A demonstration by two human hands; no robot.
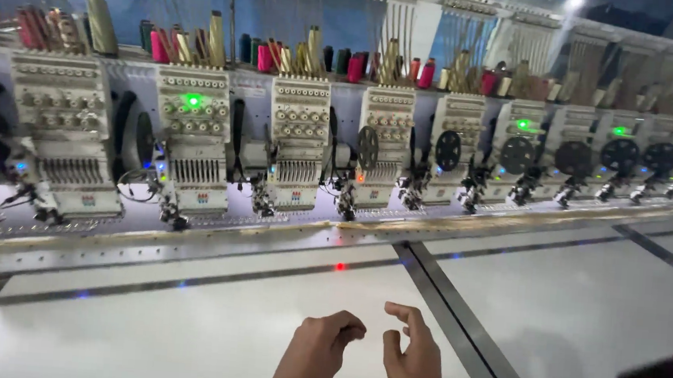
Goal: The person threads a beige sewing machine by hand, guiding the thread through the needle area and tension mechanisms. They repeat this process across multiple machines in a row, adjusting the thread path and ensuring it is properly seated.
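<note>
The left hand (319, 347) hovers with its fingers (349, 326) curled loosely inward, gripping nothing, and the right hand (415, 359) sits just beside it with fingers (409, 314) half open and bent, also empty. Both hang above the white cloth (185, 320) stretched flat on the worktop, and whether they touch it I cannot tell. A dark frame bar (461, 324) runs just right of the right fingers, and beyond the fingertips stand the embroidery heads (296, 143), with thread cones (217, 40) on top.
</note>
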